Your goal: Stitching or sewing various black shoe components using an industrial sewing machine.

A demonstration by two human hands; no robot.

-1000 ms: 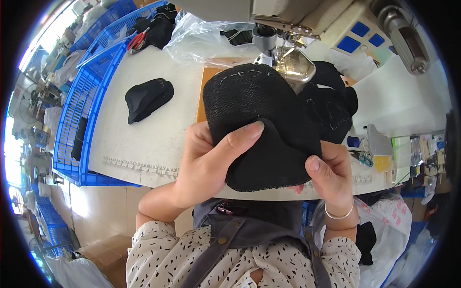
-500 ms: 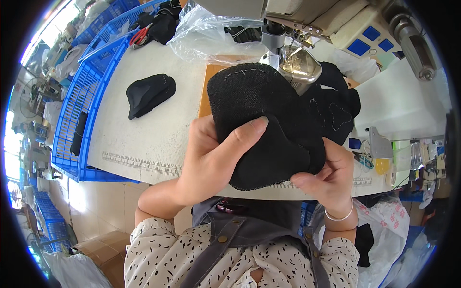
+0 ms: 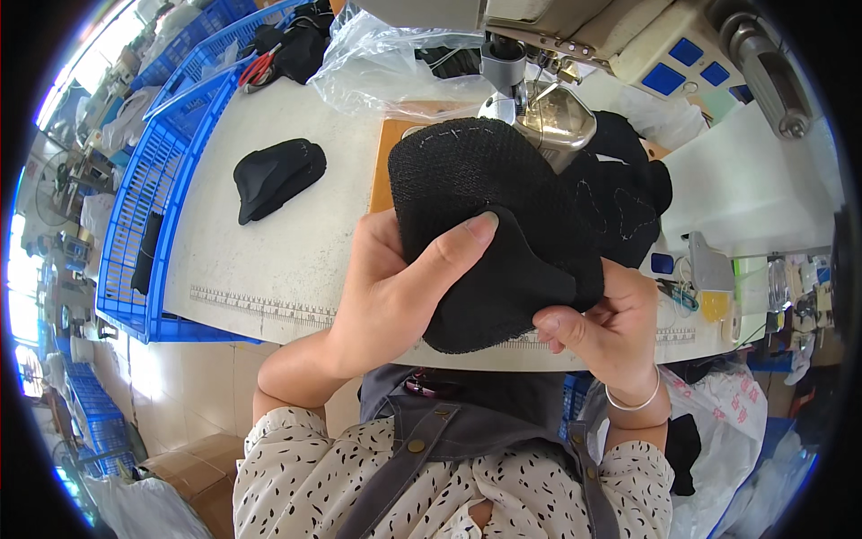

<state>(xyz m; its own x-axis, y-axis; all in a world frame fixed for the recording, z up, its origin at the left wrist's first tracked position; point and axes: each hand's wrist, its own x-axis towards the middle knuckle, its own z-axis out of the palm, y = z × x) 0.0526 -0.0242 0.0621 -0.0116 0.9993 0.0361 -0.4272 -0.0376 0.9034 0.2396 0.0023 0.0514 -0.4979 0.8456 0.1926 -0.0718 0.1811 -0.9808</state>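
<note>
Between my hands, above the near part of the table, is a black fabric piece (image 3: 476, 180) with light stitch marks along its far edge and a smoother black layer on its near side. My left hand (image 3: 395, 278) grips its left side, thumb pressed on top and fingers underneath. My right hand (image 3: 606, 323) pinches the lower right edge between thumb and fingers. Behind the held piece, more black fabric pieces (image 3: 620, 207) with pale stitched outlines lie beside the sewing machine (image 3: 512, 72). On the left of the table sits a small stack of black pieces (image 3: 280, 178).
A blue plastic basket (image 3: 135, 225) stands along the table's left edge. Red-handled scissors (image 3: 258, 69) and clear plastic bags (image 3: 386, 63) lie toward the back. A printed ruler (image 3: 260, 305) runs along the near edge. Small snips (image 3: 680, 295) rest at the right.
My right thumb has shifted slightly left along the lower edge of the fabric piece. My left hand keeps its grip, and the view has moved a little.
</note>
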